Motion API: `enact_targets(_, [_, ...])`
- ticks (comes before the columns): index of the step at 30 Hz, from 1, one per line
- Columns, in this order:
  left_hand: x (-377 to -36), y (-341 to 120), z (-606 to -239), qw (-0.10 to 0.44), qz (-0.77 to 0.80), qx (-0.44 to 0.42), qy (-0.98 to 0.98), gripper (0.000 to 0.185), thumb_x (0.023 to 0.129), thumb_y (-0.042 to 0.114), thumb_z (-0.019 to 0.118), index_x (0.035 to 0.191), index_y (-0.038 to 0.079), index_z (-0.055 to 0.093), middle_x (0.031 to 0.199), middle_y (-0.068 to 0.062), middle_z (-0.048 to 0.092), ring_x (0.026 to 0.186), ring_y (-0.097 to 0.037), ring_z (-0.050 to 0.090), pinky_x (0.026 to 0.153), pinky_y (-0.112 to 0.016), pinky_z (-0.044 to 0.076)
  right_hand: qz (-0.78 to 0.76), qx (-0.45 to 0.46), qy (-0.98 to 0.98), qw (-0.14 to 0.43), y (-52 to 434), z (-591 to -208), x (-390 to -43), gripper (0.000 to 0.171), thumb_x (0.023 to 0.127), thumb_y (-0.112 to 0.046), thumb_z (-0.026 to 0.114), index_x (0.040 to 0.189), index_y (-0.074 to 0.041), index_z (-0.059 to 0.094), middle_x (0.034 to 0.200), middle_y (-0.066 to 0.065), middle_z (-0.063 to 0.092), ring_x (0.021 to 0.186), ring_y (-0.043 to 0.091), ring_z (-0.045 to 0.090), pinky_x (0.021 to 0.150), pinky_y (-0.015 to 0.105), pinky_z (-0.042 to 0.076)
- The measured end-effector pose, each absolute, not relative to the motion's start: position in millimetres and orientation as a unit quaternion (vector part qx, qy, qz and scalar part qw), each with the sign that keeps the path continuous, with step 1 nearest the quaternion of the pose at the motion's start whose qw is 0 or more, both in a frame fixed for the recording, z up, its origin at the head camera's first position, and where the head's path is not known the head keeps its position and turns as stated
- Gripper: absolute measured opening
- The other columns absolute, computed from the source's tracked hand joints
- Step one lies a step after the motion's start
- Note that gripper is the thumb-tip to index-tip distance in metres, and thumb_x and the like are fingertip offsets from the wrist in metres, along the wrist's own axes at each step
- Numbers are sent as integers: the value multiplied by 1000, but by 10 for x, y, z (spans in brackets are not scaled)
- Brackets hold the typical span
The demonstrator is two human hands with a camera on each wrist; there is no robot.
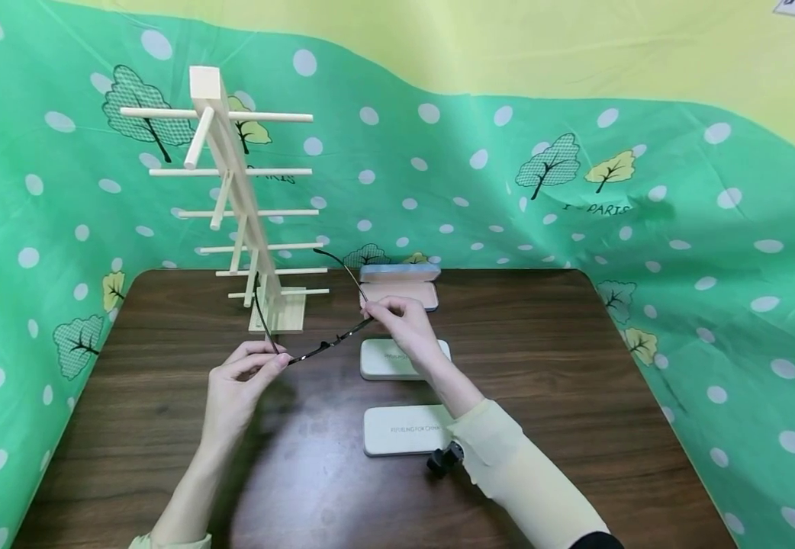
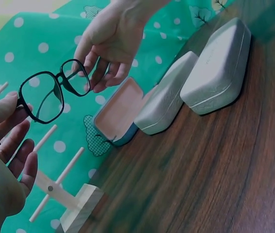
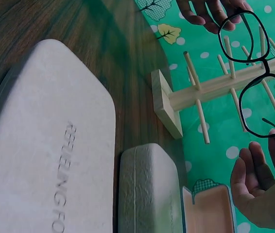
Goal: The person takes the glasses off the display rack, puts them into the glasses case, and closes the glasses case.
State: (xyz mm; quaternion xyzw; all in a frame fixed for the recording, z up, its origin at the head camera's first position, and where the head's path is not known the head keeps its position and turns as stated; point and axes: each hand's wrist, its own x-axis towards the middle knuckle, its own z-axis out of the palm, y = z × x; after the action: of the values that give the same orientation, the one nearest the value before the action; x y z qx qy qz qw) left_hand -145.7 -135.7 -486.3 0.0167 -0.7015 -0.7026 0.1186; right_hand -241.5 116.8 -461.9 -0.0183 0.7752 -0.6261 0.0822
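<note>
Both hands hold a pair of black-framed eyeglasses (image 2: 42, 98) in the air above the table, temples unfolded and pointing away toward the back. My left hand (image 1: 238, 389) pinches one end of the frame at the hinge between thumb and fingers. At the opposite hinge, my right hand (image 1: 407, 329) pinches the other end, higher and further back in the head view. The lenses (image 3: 266, 104) face the wrists. Just behind the glasses stands a pale wooden rack (image 1: 239, 183) with several rows of pegs, one temple overlapping its lower pegs in the head view.
An open case (image 1: 400, 293) with a pink lining and blue rim lies at the table's back. Two closed whitish cases, a middle one (image 1: 387, 360) and a nearer one (image 1: 397, 431), lie in front of it, partly under the right arm. A green dotted cloth (image 1: 473, 183) hangs behind the dark wooden table (image 1: 562, 366).
</note>
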Motion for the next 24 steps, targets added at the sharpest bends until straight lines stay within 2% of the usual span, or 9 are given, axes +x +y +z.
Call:
enact_targets(3, [-1484, -1333, -4863, 118, -703, 15, -701, 8, 90, 0, 76, 88, -8, 77, 97, 4, 73, 99, -10, 66, 82, -15, 53, -623, -18, 778, 80, 1212, -4615, -2404, 28, 98, -26, 68, 98, 1, 75, 108, 17, 77, 96, 9, 64, 87, 27, 51])
enact_targets(5, [-1502, -1319, -4857, 116, -704, 14, -701, 9, 90, 0, 76, 90, -8, 77, 98, 5, 72, 97, -9, 65, 81, -15, 53, -621, -17, 779, 79, 1244, -4603, -2392, 30, 99, -26, 67, 99, 3, 75, 107, 16, 77, 96, 10, 63, 90, 30, 51])
enact_targets(10, [-1552, -1282, -4830, 113, -699, 12, -706, 13, 91, 3, 76, 93, -9, 77, 97, 7, 70, 94, -8, 63, 77, -15, 51, -618, -9, 782, 79, 1315, -4570, -2367, 25, 99, -25, 67, 95, -3, 76, 104, 9, 78, 98, 9, 64, 97, 38, 52])
enact_targets(14, [-1605, -1253, -4826, 115, -692, 22, -712, 13, 91, 5, 77, 91, -8, 78, 96, 8, 71, 97, -8, 64, 79, -15, 50, -622, -9, 779, 77, 1370, -4578, -2367, 23, 99, -23, 66, 94, -3, 76, 103, 5, 79, 99, 7, 67, 94, 31, 55])
enact_targets(17, [-1645, -1223, -4821, 115, -691, 32, -713, 14, 91, 7, 77, 92, -8, 78, 96, 10, 71, 100, -8, 65, 81, -14, 51, -623, -9, 779, 72, 1414, -4587, -2364, 23, 99, -22, 67, 95, -2, 77, 104, 8, 79, 98, 9, 67, 88, 25, 54])
enact_targets(20, [-1687, -1187, -4822, 114, -695, 37, -709, 17, 92, 8, 77, 93, -9, 78, 96, 11, 71, 100, -8, 65, 83, -14, 51, -622, -8, 780, 67, 1452, -4578, -2350, 24, 98, -24, 68, 97, -1, 77, 107, 15, 78, 96, 9, 67, 85, 22, 53])
enact_targets(24, [-1742, -1134, -4836, 118, -697, 40, -706, 17, 94, 9, 75, 94, -7, 78, 93, 14, 71, 99, -8, 66, 86, -15, 50, -625, -4, 778, 65, 1498, -4568, -2331, 27, 98, -24, 68, 100, 1, 77, 108, 18, 76, 94, 7, 66, 86, 25, 56])
